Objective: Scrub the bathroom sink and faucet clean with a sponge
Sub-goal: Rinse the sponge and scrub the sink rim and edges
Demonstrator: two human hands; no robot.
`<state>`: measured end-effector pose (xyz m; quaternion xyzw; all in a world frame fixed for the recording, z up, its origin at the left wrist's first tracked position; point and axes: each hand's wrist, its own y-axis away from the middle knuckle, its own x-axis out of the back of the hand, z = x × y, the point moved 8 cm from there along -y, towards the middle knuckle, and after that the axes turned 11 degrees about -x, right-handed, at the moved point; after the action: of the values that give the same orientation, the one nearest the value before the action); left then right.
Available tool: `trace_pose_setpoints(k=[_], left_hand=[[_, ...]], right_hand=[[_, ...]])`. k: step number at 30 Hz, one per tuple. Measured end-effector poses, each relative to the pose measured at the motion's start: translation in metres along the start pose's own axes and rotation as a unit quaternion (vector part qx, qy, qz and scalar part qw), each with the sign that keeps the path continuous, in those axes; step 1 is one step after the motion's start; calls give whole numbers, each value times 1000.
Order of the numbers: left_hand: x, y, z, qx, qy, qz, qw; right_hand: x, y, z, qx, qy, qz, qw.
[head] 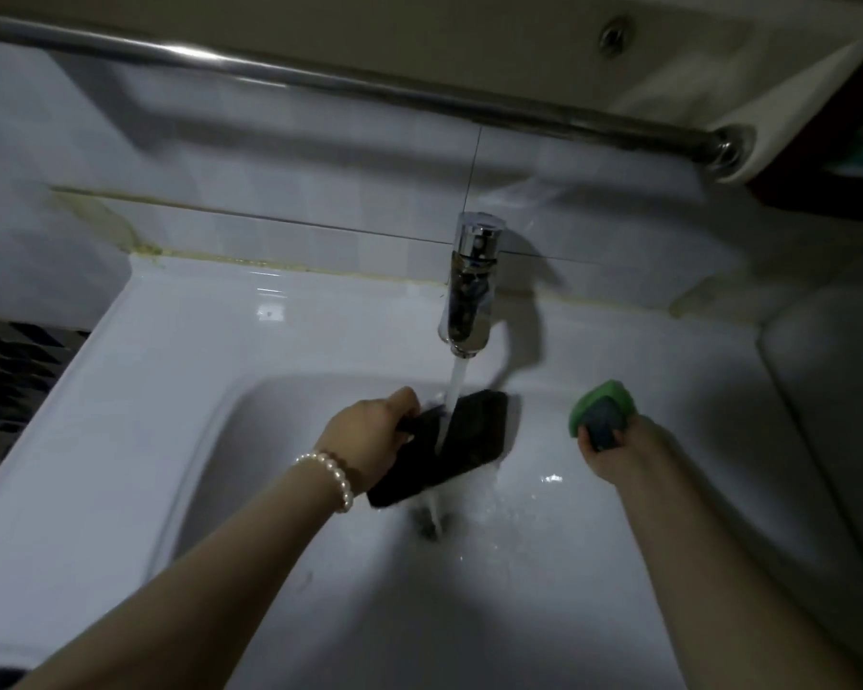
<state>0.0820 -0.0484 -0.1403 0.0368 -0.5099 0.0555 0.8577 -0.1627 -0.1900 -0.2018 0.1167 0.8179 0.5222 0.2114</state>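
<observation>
White glazed ceramic formed the sink (135, 371), its broad rim running off to the left of the hand that held a flat black object. A pearl bracelet (331, 478) circled the left wrist. The left hand (369, 430) was closed around the near-left edge of the flat black object (449, 448), fingers curled over its top, holding it tilted inside the basin. What the object was could not be told. Just above that grip stood the chrome faucet (471, 283), and a stream of water (457, 385) fell from its spout onto the black object, ran off its lower edge and splashed toward the drain (429, 524) just below the held object. To the right of the stream, well apart from the left hand, the right hand (614, 453) clasped a green sponge (600, 409) with a darker scouring face, the sponge sticking up out of the fist over the basin's right slope, touching neither faucet nor water. A metal rail (350, 87) crossed the tiled wall above both hands.
</observation>
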Motion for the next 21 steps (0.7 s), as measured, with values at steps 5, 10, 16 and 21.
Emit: trace_pose_setpoints(k=[5,10,16,21], left_hand=[[39,9,15,-90,-22,115,989],[72,26,-32,-27,5,174,984],[85,37,-76,64,59,210,974],[115,67,-108,140,23,300,943]], right_hand=[[-22,-3,20,150,73,52,985],[-32,-10,47,233,205,126,942],[-91,-18,137,128,194,52,971],[-97,-12,154,145,186,68,969]])
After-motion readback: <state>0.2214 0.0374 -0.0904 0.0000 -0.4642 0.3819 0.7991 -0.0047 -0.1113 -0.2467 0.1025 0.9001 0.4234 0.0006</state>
